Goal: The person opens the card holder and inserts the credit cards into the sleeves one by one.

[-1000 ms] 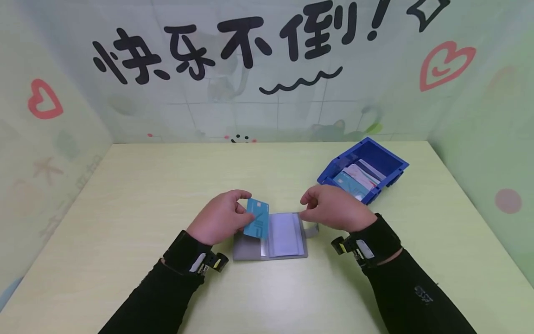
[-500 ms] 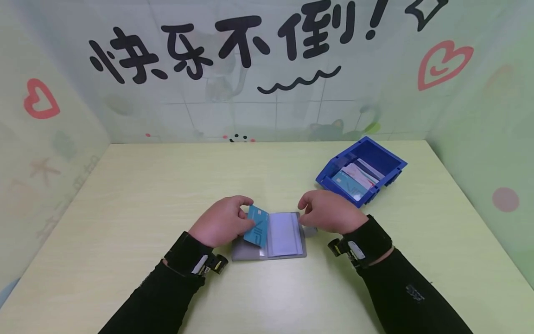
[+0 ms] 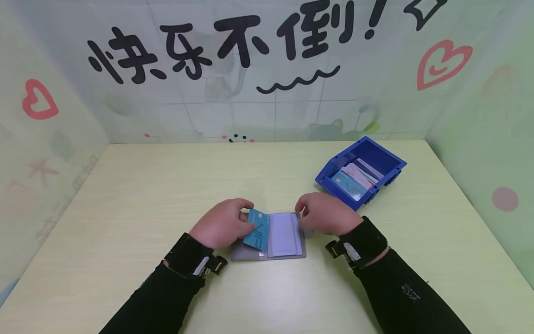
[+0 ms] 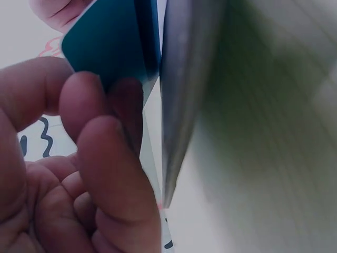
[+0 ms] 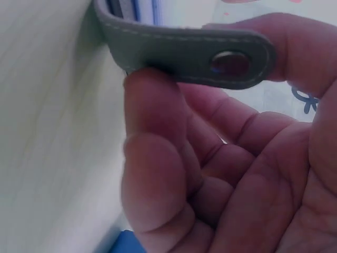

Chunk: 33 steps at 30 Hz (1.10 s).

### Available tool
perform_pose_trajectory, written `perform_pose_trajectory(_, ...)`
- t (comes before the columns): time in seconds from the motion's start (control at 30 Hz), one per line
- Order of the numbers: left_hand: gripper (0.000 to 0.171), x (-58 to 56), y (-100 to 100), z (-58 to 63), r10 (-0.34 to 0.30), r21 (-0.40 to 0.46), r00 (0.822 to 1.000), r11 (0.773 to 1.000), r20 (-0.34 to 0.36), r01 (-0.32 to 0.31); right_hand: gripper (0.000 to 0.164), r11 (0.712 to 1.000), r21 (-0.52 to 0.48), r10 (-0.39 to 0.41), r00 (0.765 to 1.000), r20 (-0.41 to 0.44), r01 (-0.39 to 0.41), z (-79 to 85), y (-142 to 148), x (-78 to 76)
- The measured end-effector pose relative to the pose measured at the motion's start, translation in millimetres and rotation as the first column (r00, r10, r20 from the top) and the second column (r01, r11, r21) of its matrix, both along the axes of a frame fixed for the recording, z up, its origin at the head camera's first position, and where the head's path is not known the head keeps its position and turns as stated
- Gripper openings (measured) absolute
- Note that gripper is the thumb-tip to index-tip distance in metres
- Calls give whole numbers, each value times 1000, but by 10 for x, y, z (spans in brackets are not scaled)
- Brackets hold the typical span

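Observation:
A grey card holder (image 3: 246, 250) lies spread on the table, its clear plastic sleeves (image 3: 285, 235) on the right half. My left hand (image 3: 223, 223) pinches a blue bank card (image 3: 259, 229), tilted over the left half with its lower edge down at the sleeves. The left wrist view shows the fingertips (image 4: 100, 105) against the card's corner (image 4: 110, 42). At the holder's right edge, my right hand (image 3: 327, 213) grips with curled fingers. Up close, those fingers (image 5: 152, 105) bear against the base of the snap strap (image 5: 184, 55), whose metal button faces the camera.
A blue plastic bin (image 3: 385, 160) stands tilted at the back right, with several cards (image 3: 350, 183) inside. The pale wooden table (image 3: 167, 171) ends at a printed cloth backdrop (image 3: 250, 116), with side walls left and right.
My left hand has lowered the blue card toward me, down onto the holder's left half. My right hand has shifted slightly left and nearer along the holder's right edge, now covering the strap more.

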<state>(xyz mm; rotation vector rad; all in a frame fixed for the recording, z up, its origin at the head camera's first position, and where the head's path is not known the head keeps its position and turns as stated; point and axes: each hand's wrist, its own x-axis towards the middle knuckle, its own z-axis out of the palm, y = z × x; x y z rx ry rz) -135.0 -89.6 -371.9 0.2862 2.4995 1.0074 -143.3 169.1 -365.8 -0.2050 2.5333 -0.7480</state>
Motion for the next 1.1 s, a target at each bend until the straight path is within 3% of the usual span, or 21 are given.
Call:
perform_pose_trajectory(0.3, 53, 10, 37, -40, 13, -20, 1000, 1000, -11, -13, 30, 1000, 8, -8, 1000, -8, 8, -23, -10, -12)
perform_pose_trajectory(0.63, 53, 24, 70, -61, -14, -40, 999, 999, -49, 12, 31, 999, 14, -31, 999, -19, 31, -35, -13, -33)
perform_pose_trajectory(1.1, 51, 59, 164, -117, -19, -107, 994, 994, -108, 7, 27, 999, 45, 20, 998, -53, -18, -34, -45, -32)
